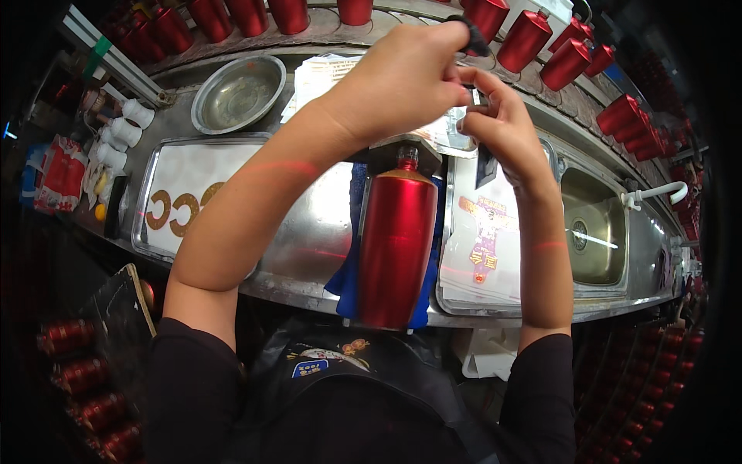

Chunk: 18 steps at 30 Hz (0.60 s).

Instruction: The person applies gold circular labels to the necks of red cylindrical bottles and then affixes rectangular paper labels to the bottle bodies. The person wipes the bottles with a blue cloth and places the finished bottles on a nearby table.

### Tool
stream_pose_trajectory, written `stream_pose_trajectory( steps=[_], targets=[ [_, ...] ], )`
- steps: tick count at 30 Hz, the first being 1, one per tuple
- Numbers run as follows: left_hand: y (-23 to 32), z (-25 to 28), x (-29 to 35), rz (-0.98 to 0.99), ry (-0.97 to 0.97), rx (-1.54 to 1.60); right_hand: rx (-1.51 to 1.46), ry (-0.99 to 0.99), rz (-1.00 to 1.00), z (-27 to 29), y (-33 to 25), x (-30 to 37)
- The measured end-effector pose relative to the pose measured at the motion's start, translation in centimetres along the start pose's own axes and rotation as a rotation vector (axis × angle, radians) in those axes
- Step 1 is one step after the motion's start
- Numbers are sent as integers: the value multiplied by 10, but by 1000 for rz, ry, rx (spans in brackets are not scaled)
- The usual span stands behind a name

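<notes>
My left hand (402, 81) is raised over the bench, its fingers drawn together. Dark material (475, 37) shows at its fingertips; whether it is held or worn I cannot tell. Just to the right, my right hand (506, 127) has curled fingers close to the left ones, and whatever they pinch is too small to make out. Below both hands a red metallic bottle (398, 247) lies with its clear neck away from me, on a blue cloth (348, 271). Beside it, a tray (456, 298) bears a printed purple and gold label (485, 240).
To the left, a tray (143, 232) holds gold C-shaped labels (185, 209), with a metal bowl (239, 93) behind it. A sink (591, 228) with a white faucet (657, 192) lies right. Red bottles (525, 40) stand along a slatted conveyor (332, 35) at the back.
</notes>
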<state>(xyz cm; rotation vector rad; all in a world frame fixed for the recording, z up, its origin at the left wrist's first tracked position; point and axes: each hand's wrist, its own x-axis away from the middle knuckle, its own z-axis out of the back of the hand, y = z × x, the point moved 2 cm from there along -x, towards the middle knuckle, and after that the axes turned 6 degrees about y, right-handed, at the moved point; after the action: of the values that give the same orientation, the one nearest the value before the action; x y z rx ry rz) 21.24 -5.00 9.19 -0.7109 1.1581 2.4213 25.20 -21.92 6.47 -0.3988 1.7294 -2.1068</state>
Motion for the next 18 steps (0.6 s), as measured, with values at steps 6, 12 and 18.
stream_pose_trajectory(
  steps=[6, 12, 18],
  targets=[
    [54, 7, 51, 278, 59, 287, -191, -46, -128, 43, 5, 78],
    [86, -15, 172, 564, 123, 534, 148, 90, -51, 9, 3, 189],
    [94, -18, 263, 788, 247, 508, 243, 29, -116, -33, 42, 239]
  ],
)
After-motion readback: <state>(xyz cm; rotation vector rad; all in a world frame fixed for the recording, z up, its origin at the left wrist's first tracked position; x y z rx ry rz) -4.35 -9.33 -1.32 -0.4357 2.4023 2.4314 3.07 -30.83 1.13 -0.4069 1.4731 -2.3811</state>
